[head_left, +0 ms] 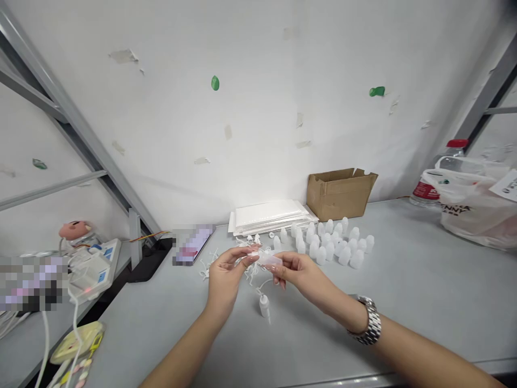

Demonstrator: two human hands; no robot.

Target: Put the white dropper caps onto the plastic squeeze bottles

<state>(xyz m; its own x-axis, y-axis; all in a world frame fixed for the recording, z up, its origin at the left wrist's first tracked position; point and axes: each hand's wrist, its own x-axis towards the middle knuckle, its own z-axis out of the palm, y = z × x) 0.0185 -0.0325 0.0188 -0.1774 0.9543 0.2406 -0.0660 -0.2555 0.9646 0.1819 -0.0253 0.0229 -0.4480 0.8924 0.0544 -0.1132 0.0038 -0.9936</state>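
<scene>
A small translucent white plastic piece [270,260] is held up between both hands, above the grey table. My left hand [226,274] is closed, its thumb and fingertips pinching the left end; exactly what lies between those tips is partly hidden. At the right end, my right hand [298,271] grips the same piece between thumb and fingers. A small white bottle [264,305] with a white cord on top stands just below the hands. Behind the fingers lie tangled white cords [252,275], partly covered. Several frosted white egg-shaped caps [343,255] stand to the right.
Behind the caps lie a stack of white padded envelopes [270,214] and an opened cardboard box [341,195]. A phone [194,245] lies back left, near a power strip [95,269] with cables. At far right are a plastic bag [472,210] and a red-capped bottle [424,191].
</scene>
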